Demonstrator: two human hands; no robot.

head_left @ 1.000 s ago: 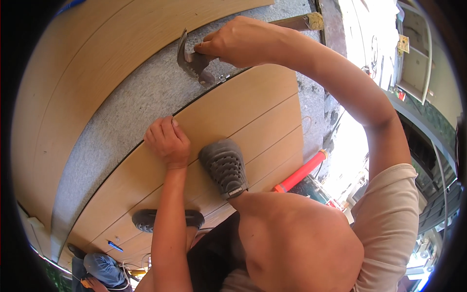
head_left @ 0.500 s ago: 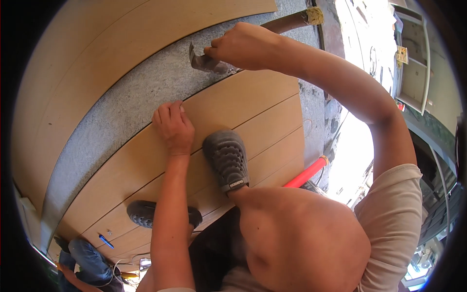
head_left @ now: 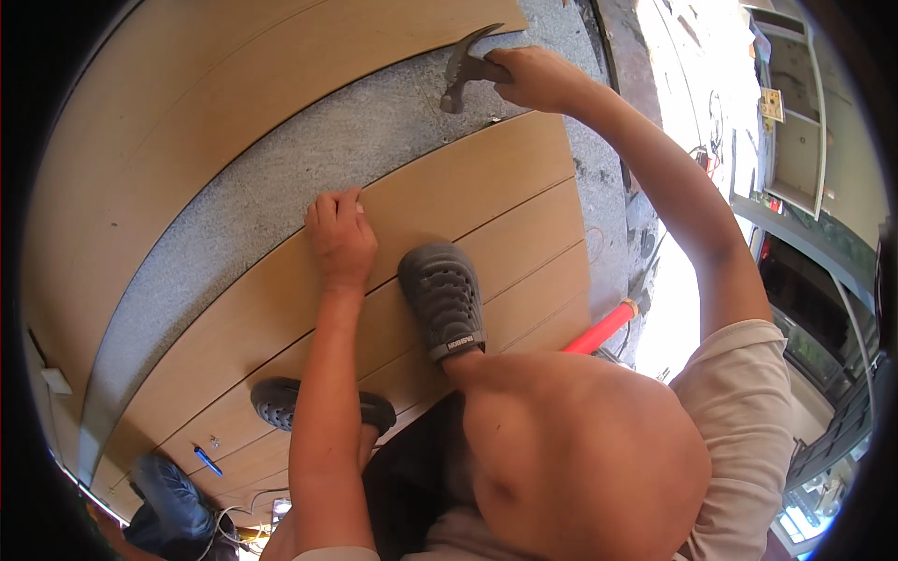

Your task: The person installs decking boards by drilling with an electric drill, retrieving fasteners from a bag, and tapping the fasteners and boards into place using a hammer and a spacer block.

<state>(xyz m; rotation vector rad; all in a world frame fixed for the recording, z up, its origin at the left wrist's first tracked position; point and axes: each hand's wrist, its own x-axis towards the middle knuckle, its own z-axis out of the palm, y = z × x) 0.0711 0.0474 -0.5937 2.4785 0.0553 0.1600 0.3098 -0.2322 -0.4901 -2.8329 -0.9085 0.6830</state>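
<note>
A claw hammer (head_left: 465, 70) is in my right hand (head_left: 545, 79), whose fingers wrap its handle. The hammer head is at the far side, over the grey underlay (head_left: 271, 168), with its claw pointing away and its striking face towards me. My left hand (head_left: 342, 245) lies at the far edge of the laid wood-look floorboards (head_left: 468, 178), fingers curled over that edge. A small pale bit (head_left: 493, 121), too small to name, sits by the same edge below the hammer.
My feet in grey clogs (head_left: 441, 292) stand on the boards. More boards (head_left: 187, 103) lie beyond the underlay strip. A red tube (head_left: 601, 327) is at the right. At lower left are a blue pen-like thing (head_left: 207, 460), a cable (head_left: 224, 524) and another person's jeans-clad leg (head_left: 173, 505).
My right hand has moved away and to the right with the hammer, and the hammer has turned so its head shows whole. My left hand has barely shifted along the board edge.
</note>
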